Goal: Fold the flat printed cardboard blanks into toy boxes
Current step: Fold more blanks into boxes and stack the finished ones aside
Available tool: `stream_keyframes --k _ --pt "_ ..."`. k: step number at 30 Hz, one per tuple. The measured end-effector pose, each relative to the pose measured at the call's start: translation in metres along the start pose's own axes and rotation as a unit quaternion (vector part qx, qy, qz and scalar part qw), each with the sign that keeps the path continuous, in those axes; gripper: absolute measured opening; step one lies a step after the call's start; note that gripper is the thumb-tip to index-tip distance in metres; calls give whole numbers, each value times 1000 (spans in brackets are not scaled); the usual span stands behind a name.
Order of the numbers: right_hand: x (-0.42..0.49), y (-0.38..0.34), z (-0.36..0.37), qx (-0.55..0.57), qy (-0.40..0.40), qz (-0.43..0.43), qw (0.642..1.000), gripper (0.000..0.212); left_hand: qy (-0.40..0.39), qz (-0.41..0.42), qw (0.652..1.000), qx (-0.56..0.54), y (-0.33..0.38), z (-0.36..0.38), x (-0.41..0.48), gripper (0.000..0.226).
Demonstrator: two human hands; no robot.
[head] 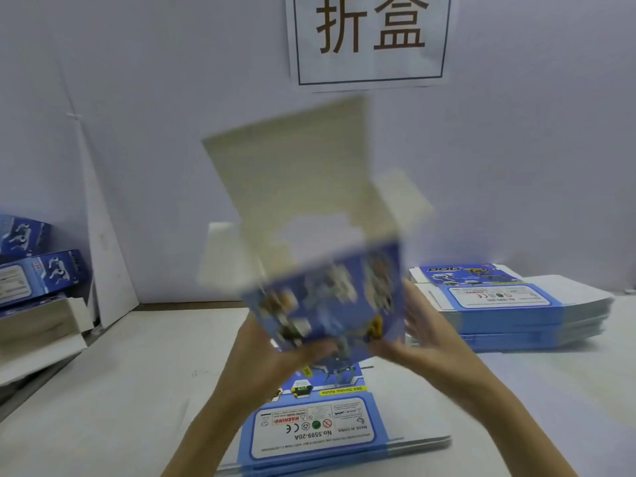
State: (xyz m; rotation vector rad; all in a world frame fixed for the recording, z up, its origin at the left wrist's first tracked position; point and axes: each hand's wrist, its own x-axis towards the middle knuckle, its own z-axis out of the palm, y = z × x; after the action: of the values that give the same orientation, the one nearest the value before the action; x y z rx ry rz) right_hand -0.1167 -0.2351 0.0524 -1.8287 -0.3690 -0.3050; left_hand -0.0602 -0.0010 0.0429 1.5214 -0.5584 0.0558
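One blue printed box (327, 290), blurred, half-folded, pale lid flap (292, 160) up; hands grip its btm: left hand (272, 356), right hand (426, 342).

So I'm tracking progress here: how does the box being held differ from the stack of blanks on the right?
The held box is opened into a hollow shape, plain flaps standing up; the right stack lies flat. The held box is up in the air, gripped by the left hand and right hand; the right stack rests on the table. Both carry blue printing.
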Motion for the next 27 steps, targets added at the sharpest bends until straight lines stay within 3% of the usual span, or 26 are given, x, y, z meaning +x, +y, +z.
stream_keyframes --k 2,5,6,8,10,11,13,14,16,18,21,25,27 --pt "1 3 1 97 17 8 995 84 75 -17 996 -42 1 23 2 56" --pt "4 2 12 106 8 -2 994 94 18 -209 960 -185 -9 31 6 67" --pt "5 1 18 119 7 -1 993 89 0 -254 949 -185 -10 35 4 76" --pt "8 2 30 153 30 -3 988 68 48 -299 949 -85 -9 49 5 93" --pt "10 3 37 161 72 -11 984 58 156 -258 953 30 -12 59 4 105" --pt "11 5 37 150 97 -12 984 58 195 -193 957 91 -9 60 5 106" --pt "10 7 34 144 143 1 979 65 170 -69 976 120 -15 60 3 90" --pt "10 9 33 148 153 8 977 65 124 -52 989 68 -15 61 0 78" --pt "10 12 35 168 150 4 974 47 37 -50 997 -40 -17 64 -4 69" --pt "9 12 40 173 146 4 974 34 -3 -45 998 -43 -13 71 -5 84" --pt "9 12 45 177 142 8 974 31 13 -12 1000 -24 -16 78 -4 91" --pt "8 7 47 151 140 -9 979 37 60 -24 997 -43 -17 80 -9 71" --pt "8 6 49 150 138 -10 979 41 45 -29 997 -47 -15 81 -9 67"
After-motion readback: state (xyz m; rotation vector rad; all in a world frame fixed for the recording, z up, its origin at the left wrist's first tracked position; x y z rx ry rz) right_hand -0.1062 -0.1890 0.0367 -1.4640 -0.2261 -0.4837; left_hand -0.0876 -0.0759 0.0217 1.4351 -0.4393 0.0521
